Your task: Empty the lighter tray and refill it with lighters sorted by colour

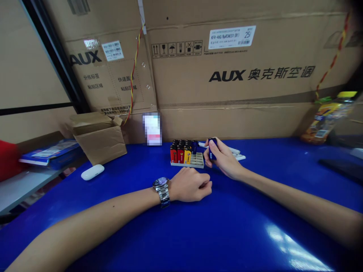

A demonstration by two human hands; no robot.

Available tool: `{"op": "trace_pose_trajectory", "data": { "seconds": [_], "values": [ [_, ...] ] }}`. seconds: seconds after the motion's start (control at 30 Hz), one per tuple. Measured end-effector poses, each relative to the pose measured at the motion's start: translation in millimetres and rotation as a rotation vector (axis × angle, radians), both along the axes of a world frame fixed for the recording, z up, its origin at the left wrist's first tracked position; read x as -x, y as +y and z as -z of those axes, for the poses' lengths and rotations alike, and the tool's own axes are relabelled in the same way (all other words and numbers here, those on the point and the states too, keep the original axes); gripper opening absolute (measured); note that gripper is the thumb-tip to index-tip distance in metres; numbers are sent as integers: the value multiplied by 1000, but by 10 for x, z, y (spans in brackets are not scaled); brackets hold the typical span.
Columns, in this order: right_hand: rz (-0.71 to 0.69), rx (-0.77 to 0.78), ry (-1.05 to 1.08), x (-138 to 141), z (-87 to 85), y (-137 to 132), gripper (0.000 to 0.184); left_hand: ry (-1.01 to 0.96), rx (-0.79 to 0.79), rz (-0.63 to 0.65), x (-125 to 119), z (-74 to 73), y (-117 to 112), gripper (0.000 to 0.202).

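Note:
My right hand [224,158] grips a dark blue lighter [212,148], held upright just right of a pale display tray [196,161]. The tray stands on the blue table [181,226] and holds several lighters [181,151] in red, orange, yellow and blue on its left side. Empty slots show at its front right. My left hand [190,185], with a metal watch [162,190] on the wrist, rests on the table as a loose fist just in front of the tray. What the fist holds, if anything, is hidden.
Large AUX cardboard boxes [241,75] wall off the back. A small open carton [99,138] and a white earbud case [92,172] sit at the left. A snack jar [329,117] stands at the right. White items [236,153] lie behind my right hand.

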State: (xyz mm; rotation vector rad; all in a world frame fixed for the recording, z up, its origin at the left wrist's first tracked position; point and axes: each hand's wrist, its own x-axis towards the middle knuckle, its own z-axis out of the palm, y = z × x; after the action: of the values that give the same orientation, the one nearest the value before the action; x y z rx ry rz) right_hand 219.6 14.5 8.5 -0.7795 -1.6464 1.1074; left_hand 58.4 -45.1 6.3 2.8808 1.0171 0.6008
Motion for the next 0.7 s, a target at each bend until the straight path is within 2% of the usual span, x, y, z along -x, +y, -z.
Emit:
{"op": "trace_pose_trajectory", "data": {
  "seconds": [0.13,0.2,0.4,0.6,0.7],
  "values": [
    [-74,327,112,43,19,-31,46,-12,21,7,0,1,5,31],
    [-78,423,127,35,14,-20,51,-16,22,11,-1,6,10,31],
    [-37,545,126,-2,30,0,50,-1,3,14,-6,12,15,32],
    [-47,587,184,14,-4,-43,52,8,3,12,-5,12,17,31],
    [-3,597,181,24,-11,-51,53,6,3,9,-6,11,16,32]
  ]
}}
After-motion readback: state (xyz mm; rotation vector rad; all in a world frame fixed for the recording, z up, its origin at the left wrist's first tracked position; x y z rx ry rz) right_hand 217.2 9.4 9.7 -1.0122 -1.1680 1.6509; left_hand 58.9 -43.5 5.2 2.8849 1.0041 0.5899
